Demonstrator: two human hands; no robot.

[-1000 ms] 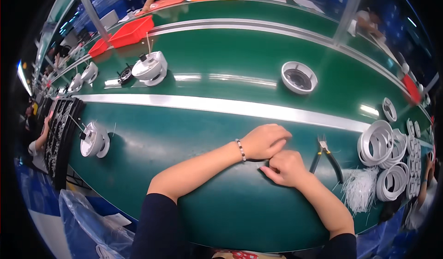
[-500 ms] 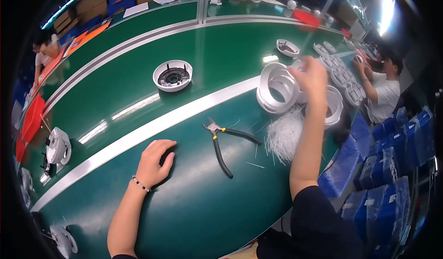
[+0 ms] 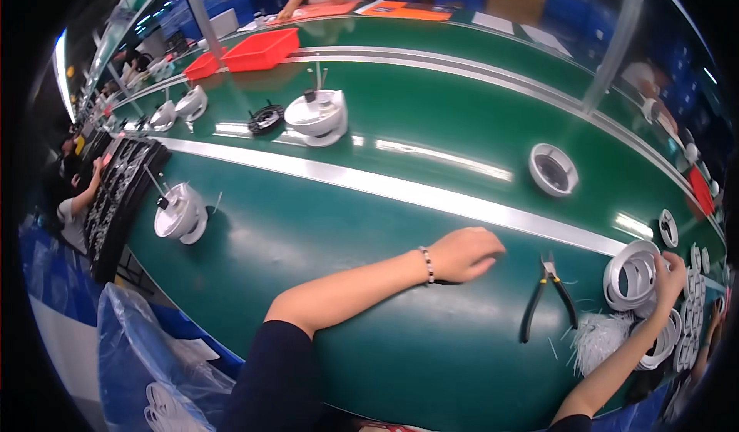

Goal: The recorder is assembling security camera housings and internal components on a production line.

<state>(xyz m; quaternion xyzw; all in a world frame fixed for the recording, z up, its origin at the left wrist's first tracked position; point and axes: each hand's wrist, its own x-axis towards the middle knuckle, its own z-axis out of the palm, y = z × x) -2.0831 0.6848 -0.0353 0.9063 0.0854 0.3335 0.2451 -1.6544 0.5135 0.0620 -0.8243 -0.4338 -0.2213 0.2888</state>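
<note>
My left hand (image 3: 466,255) rests on the green table, its fingers loosely bent and nothing in them. At the right, my right hand (image 3: 672,280) is at the edge of a stack of white plastic rings (image 3: 616,282), thumb and fingers closed on a rim; the fingertips are partly hidden. Between my hands lie diagonal cutters (image 3: 547,282) with black and yellow handles, jaws pointing away from me. A heap of thin white plastic strips (image 3: 599,341) lies beside the right forearm. More white rings (image 3: 663,341) sit just beyond that forearm.
A round white housing (image 3: 553,170) stands past the metal strip. White units with upright stalks stand at the left, one near (image 3: 181,213) and one farther (image 3: 317,116). Red trays (image 3: 262,50) are at the back. Rows of white parts (image 3: 691,316) line the right edge. Other people work around.
The view has swung to the left, so the rings and cutters appear farther right and more of the left side shows. My right hand stays at the rings; my left still rests on the table.
</note>
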